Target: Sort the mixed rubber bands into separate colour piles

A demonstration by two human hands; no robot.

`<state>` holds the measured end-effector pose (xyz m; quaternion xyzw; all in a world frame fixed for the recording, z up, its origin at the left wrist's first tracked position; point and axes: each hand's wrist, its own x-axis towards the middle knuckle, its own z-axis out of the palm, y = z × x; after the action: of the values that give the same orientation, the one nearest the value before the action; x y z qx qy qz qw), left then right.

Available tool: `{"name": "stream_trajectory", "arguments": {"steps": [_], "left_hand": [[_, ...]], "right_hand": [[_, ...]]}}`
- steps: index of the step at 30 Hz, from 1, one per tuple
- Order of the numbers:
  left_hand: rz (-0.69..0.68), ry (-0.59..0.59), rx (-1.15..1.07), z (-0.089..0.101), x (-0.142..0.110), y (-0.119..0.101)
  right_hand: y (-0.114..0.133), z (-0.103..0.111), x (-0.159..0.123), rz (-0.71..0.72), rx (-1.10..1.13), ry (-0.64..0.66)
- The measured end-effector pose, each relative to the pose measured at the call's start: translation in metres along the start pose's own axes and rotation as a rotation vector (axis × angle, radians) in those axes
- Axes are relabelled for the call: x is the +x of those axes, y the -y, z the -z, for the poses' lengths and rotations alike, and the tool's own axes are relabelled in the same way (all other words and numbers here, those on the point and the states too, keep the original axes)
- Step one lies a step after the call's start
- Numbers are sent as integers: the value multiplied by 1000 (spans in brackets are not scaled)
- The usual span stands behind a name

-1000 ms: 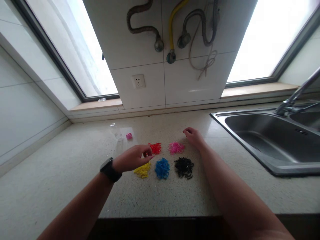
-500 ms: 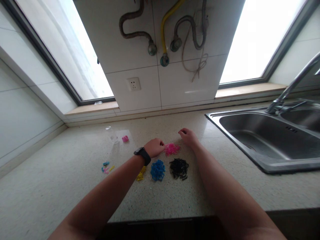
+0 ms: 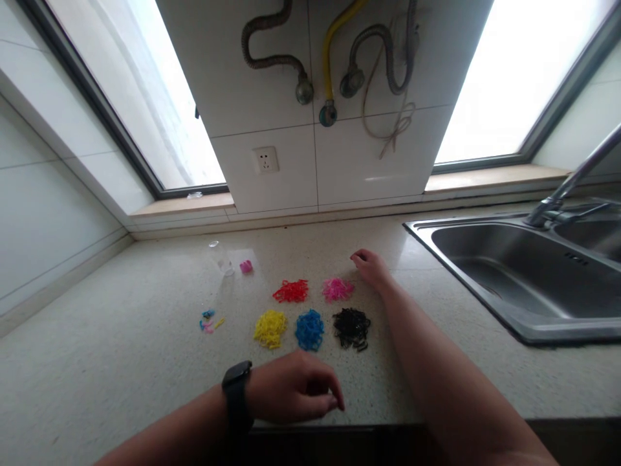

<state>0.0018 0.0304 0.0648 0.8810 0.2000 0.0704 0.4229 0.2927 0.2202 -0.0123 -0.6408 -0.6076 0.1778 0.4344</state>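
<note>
My left hand [image 3: 301,387], with a dark watch on its wrist, hovers low by the counter's front edge. Its fingers curl and the thumb tip comes close to the fingertips; nothing shows between them. My right hand [image 3: 369,264] lies beyond the black pile with its fingers curled in, and what they hold, if anything, is hidden. Beside it is a heap of pink rubber bands [image 3: 338,289]. Red rubber bands [image 3: 291,291] lie to the left, and in the nearer row are yellow bands [image 3: 270,329], blue bands [image 3: 309,330] and black bands [image 3: 351,328].
A clear plastic cup [image 3: 222,260] lies tipped at the back left, near a pink piece [image 3: 246,266]. Several mixed-colour bits [image 3: 208,320] lie on the left of the counter [image 3: 160,362]. A steel sink [image 3: 504,259] is at the right.
My left hand has drawn back from the pink heap toward the front edge, uncovering the red and yellow heaps. My right hand stays by the pink heap. The view has shifted slightly.
</note>
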Motion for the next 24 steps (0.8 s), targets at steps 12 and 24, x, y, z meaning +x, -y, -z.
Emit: {"name": "stream_trajectory", "arguments": {"steps": [12,24], "left_hand": [[-265,-54,230,-35,-24,35],[-398,-89,437,-49,-26,51]], "right_hand": [[-1,9,-3,-61,82,-6],[15,11,-9,-61,81,28]]}}
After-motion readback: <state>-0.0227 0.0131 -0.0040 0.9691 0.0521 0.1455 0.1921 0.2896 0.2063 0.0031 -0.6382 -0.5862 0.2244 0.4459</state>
